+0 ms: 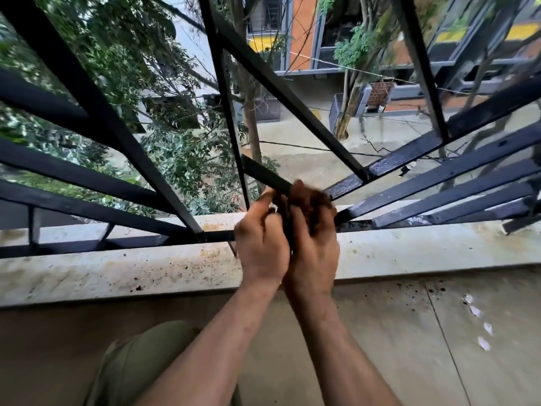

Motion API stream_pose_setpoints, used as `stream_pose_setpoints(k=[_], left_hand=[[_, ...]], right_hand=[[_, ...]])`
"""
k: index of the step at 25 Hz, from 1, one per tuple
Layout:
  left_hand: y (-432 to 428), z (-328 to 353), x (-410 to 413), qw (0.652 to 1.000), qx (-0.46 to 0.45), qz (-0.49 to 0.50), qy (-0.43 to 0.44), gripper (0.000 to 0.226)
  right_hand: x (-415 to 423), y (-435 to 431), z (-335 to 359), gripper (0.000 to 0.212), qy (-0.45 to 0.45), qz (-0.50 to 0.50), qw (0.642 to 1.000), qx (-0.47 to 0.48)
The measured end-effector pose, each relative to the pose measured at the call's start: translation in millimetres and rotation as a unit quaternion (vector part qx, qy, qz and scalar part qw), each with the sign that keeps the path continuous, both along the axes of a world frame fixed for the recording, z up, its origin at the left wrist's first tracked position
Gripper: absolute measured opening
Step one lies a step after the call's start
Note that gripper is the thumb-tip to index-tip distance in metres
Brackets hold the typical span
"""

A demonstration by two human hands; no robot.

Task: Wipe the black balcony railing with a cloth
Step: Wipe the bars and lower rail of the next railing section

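Black metal railing [108, 118], flat bars fanning out above a pale stone ledge [117, 268] speckled with rust-coloured dirt. Bars on the right look wet and glossy.

Both hands are pressed side by side at one short slanted bar [263, 172] low in the middle of the railing, just above the ledge.

Right hand [314, 250]: grip clenched round a dark brown cloth [310, 200], which is bunched against the bar where the bar runs down into the hands.

Left hand [260, 244]: fingers curled, thumb raised and lying against the same bar, touching the right hand. Cannot tell whether this grip has hold of the bar, the cloth edge, or nothing.

Forearms bare. A knee in olive trousers [140, 361] shows bottom left. Tiled balcony floor [439, 332] carries dark crumbs and a few pale flecks.

Beyond the bars: leafy trees [117, 54], a paved street below, an orange and grey building [301, 30] opposite.
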State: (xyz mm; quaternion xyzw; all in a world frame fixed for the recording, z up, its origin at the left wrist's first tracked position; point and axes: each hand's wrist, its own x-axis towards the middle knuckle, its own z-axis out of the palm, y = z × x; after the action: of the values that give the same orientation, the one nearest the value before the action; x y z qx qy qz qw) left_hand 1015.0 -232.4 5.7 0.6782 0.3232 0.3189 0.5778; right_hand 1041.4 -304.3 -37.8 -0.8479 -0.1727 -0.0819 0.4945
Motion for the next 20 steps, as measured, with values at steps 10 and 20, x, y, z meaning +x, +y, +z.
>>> stream_pose_setpoints(k=[10, 20], left_hand=[[10, 3, 0, 0.992, 0.001, -0.097, -0.078, 0.028], [1, 14, -4, 0.978, 0.165, 0.000, -0.127, 0.021]], right_hand=[[31, -22, 24, 0.048, -0.006, 0.107, 0.911, -0.398], [37, -60, 51, 0.069, -0.037, 0.194, 0.934, -0.298]])
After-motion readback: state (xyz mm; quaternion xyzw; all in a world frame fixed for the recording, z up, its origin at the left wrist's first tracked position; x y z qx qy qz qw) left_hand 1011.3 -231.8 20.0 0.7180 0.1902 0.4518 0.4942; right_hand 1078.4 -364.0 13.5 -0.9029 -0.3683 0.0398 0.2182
